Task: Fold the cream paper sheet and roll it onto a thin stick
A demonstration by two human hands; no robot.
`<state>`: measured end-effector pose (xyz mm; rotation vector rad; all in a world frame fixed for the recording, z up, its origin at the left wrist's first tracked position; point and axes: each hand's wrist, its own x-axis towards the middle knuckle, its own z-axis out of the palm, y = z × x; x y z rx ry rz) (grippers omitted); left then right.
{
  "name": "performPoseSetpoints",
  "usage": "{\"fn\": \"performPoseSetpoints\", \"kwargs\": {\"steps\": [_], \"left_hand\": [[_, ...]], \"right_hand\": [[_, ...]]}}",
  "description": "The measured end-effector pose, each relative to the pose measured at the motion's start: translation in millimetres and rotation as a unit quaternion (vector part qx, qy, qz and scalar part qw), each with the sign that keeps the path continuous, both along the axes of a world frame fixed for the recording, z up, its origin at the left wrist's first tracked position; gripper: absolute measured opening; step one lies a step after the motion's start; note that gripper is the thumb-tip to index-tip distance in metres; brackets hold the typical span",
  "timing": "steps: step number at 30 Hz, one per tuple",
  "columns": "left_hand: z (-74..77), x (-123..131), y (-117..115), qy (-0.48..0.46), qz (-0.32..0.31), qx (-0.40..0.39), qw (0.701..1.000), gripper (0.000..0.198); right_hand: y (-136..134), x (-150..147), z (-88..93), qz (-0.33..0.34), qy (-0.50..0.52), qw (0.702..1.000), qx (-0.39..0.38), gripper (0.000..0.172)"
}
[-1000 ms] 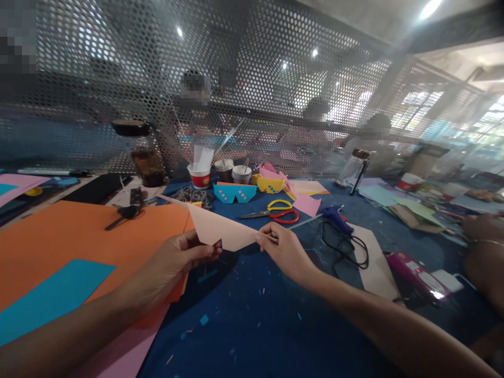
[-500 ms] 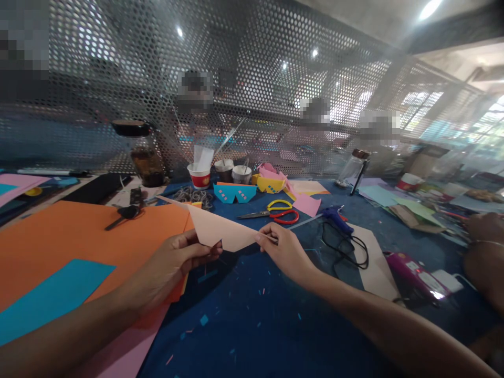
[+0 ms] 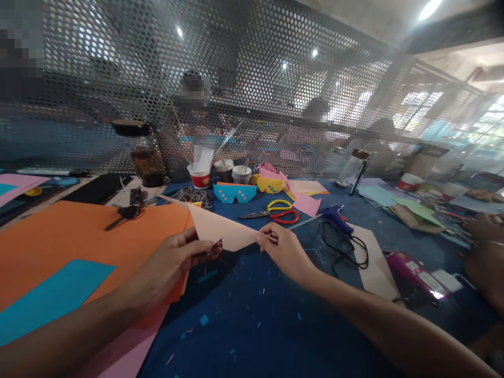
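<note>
A peach-coloured cut and folded piece of paper (image 3: 222, 229) is held up over the blue table, a small notch in its lower edge. My left hand (image 3: 179, 257) pinches its left part, thumb in front near the notch. At its right end, the thumb and fingers of my right hand (image 3: 281, 247) are closed on the paper. Just beyond it lie scissors (image 3: 271, 211) with one yellow and one red handle. Behind them stand a blue paper mask (image 3: 235, 193) with pink squares and a yellow paper mask (image 3: 271, 184).
Orange sheets (image 3: 51, 231) and a blue strip (image 3: 59, 294) lie at left. A blue glue gun (image 3: 337, 219) with a black cord and a purple pouch-like item (image 3: 417, 275) are at right. A red-white cup (image 3: 200, 176) stands before the perforated screen (image 3: 268, 79). Another person's arm (image 3: 486, 257) is far right.
Both hands and the peach paper are nearly still. The other person's hand at the far right has shifted slightly.
</note>
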<state>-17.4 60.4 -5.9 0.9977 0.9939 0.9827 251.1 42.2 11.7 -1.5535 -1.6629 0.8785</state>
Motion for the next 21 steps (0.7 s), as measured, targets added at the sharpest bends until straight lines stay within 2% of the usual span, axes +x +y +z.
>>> {"fn": "performPoseSetpoints", "kwargs": {"steps": [4,10,21], "left_hand": [[-8.6,-2.2,2.8,-0.003,0.002,-0.003,1.000,0.028],[-7.4,-1.9,2.8,0.015,0.003,0.012,1.000,0.029],[-14.7,-4.6,7.5,0.013,0.008,0.030,0.999,0.029]], "right_hand": [[-0.9,0.2,0.5,0.002,0.002,1.000,-0.003,0.014],[-1.6,-0.2,0.6,0.004,-0.003,1.000,0.000,0.015],[-1.4,-1.1,0.0,0.003,0.002,1.000,-0.003,0.013]]}}
